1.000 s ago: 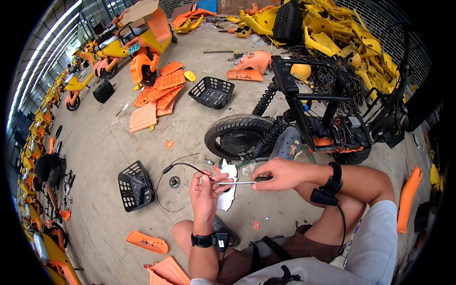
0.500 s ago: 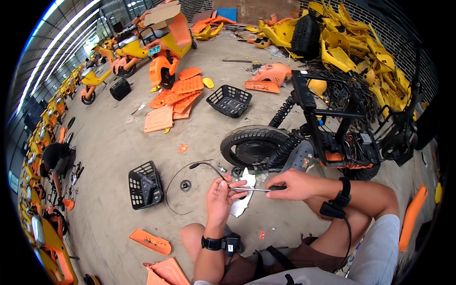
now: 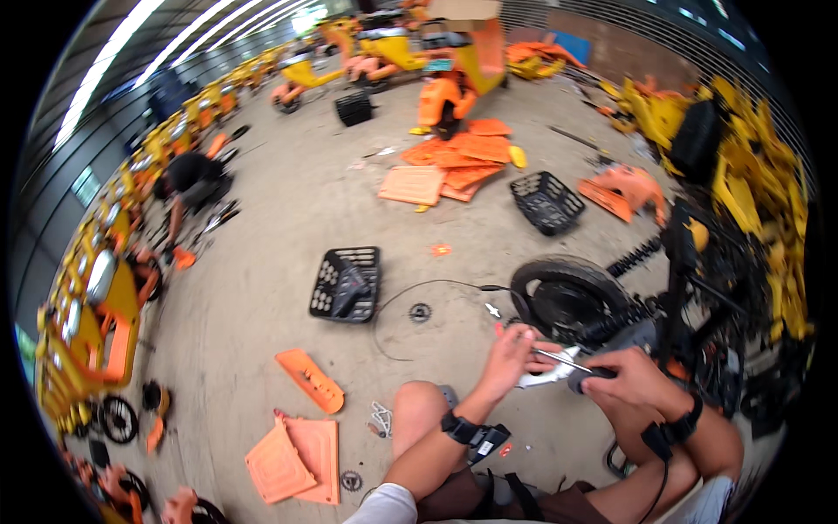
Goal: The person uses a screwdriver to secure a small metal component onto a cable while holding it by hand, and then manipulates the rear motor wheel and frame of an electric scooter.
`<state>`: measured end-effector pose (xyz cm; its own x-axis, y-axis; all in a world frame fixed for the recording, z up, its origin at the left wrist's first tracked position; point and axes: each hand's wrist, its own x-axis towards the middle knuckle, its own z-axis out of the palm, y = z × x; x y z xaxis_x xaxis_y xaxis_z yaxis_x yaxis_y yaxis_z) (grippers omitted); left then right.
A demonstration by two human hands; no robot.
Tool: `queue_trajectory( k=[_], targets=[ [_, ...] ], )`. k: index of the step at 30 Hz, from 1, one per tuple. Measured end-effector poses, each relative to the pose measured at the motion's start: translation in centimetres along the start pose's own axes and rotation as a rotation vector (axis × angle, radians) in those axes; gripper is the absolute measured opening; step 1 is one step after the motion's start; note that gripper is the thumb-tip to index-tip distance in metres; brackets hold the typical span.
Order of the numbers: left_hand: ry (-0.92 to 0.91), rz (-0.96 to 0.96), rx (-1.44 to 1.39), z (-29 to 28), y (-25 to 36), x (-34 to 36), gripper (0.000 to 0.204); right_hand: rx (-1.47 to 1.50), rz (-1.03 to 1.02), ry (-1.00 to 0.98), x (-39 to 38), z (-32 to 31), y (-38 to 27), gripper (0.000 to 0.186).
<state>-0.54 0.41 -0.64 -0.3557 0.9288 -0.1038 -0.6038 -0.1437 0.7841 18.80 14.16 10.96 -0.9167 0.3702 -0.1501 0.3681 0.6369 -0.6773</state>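
My left hand [image 3: 508, 362] is closed on the thin metal shaft of a screwdriver [image 3: 563, 358] and, as far as I can make out, a black cable [image 3: 436, 280] that curves across the concrete beyond it. My right hand [image 3: 633, 382] grips the screwdriver's dark handle. Under the shaft lies a white irregular plate [image 3: 541, 375], partly covered by my hands. A small toothed sprocket [image 3: 420, 312] sits within the cable's loop. Just past my hands is the black rear wheel [image 3: 563, 297] of a stripped scooter frame [image 3: 690, 279]; motion blurs the details.
A basket with dark parts [image 3: 346, 284] stands ahead-left, another basket [image 3: 546, 203] farther ahead. Orange panels [image 3: 410, 183] lie around. A co-worker [image 3: 196, 179] crouches at left beside rows of yellow scooters [image 3: 113, 301]. Yellow body parts [image 3: 742, 192] are piled at right.
The view has swung leftward, so the scene and both hands sit farther right, and more of the left side shows. Both hands still hold the screwdriver much as before.
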Motion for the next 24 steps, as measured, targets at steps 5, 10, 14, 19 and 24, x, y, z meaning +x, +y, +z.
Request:
queue_trajectory(
  k=[5, 10, 14, 19, 24],
  targets=[
    [0.021, 0.062, -0.018, 0.9, 0.6, -0.3, 0.027, 0.33, 0.189, -0.062, 0.2, 0.9, -0.4, 0.025],
    [0.061, 0.075, -0.001, 1.3, 0.9, -1.0, 0.025, 0.503, 0.176, -0.16, 0.1, 1.0, 0.1, 0.019],
    [-0.014, 0.045, 0.057, 1.8, 0.3, -0.9, 0.024, 0.713, 0.236, -0.019, -0.1, 0.3, 0.7, 0.017],
    [0.008, 0.017, 0.07, 1.7, 0.6, -0.7, 0.027, 0.793, 0.225, 0.116, 0.2, -2.1, -0.3, 0.018],
    [0.0, 0.052, 0.114, 3.0, 1.0, -1.0, 0.025, 0.891, 0.187, 0.066, 0.9, -0.5, -0.6, 0.026]
  ],
)
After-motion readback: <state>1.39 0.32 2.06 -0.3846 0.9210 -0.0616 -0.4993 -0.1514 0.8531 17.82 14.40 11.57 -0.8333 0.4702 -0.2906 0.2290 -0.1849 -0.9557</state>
